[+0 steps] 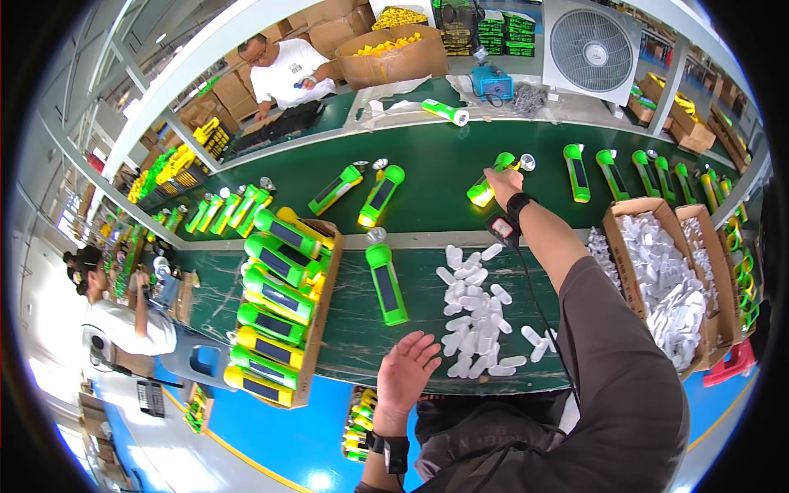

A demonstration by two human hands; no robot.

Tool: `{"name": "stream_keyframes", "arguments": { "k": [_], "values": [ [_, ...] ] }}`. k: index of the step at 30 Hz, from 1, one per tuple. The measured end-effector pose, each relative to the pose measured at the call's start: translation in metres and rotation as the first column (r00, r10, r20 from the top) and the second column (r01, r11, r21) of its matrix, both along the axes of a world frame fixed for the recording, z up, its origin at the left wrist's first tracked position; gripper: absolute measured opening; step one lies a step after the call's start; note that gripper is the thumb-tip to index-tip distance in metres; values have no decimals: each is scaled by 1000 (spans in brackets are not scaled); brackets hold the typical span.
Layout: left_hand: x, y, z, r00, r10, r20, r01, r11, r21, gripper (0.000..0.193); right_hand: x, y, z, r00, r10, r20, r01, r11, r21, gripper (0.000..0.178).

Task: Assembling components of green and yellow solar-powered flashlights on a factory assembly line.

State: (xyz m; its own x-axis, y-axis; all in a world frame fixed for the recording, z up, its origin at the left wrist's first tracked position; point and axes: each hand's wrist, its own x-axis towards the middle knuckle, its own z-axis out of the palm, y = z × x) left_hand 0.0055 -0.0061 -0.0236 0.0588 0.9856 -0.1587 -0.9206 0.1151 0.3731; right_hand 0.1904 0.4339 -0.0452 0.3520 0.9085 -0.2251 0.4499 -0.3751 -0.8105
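Observation:
Reaching across to the far green belt, my right hand is closed on a green and yellow flashlight that lies there. Its silver reflector head sits just past my fingers. My left hand hangs palm up at the near table edge, fingers loosely curled and apart, with nothing in it. Closest to that hand is another green flashlight with a dark panel, lying on the near table. Right of it spreads a pile of oval clear-white plastic pieces.
A carton packed with green and yellow flashlights stands left. At the right, an open box holds more white plastic pieces. Several flashlights lie along the belt. Across it a person works; another person is at far left.

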Motion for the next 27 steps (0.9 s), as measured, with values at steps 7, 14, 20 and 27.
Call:
{"name": "stream_keyframes", "arguments": {
  "k": [7,14,20,27],
  "values": [
    [-10,-3,0,989,59,-132,-70,995,-77,46,-14,-35,36,999,32,43,-33,999,12,53],
    [25,42,15,978,19,-207,-27,999,-33,34,19,-153,54,828,468,-309,-449,883,137,42],
    [86,70,46,994,-106,-29,106,994,22,59,39,-310,114,721,549,-423,-524,831,186,53],
    [132,67,45,991,-117,-58,118,993,12,63,60,-372,103,911,388,136,-398,749,529,44]
  ]
}}
